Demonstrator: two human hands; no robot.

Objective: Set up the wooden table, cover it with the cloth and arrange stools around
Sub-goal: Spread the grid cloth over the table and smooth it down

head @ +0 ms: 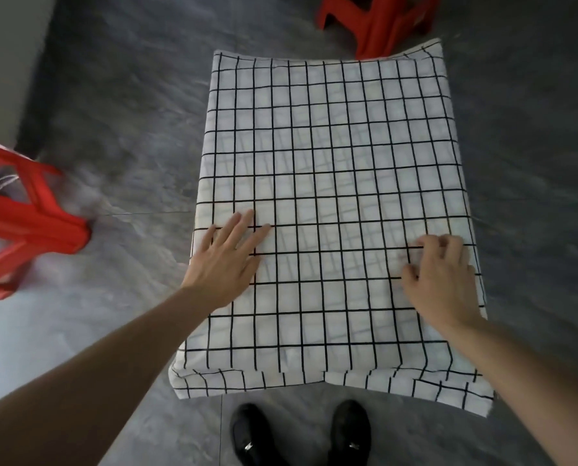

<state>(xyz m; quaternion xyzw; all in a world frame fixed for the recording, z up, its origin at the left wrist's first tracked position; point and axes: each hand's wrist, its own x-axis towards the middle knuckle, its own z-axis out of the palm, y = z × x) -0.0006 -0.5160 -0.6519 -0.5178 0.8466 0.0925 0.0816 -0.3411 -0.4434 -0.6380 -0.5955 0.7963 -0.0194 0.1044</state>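
Since the worktop is fully hidden under it, the checked cloth (pixel 331 169) does the talking: thin, soft, light, likely slides on wood, so shift it by the hanging edges. Both red stools (pixel 21 223) stand apart. Left hand (pixel 228 260) lies flat, fingers straight; right hand (pixel 440 277) curls, bunching fabric.

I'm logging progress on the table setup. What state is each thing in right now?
Cloth: spread flat over the table, edges hanging over the near side.
Left hand: flat, fingers straight, pressing on the cloth.
Right hand: on the cloth, fingers curled; blurred.
Left stool: upright on the floor, apart from the table.
Far stool: upright, behind the table's far edge.
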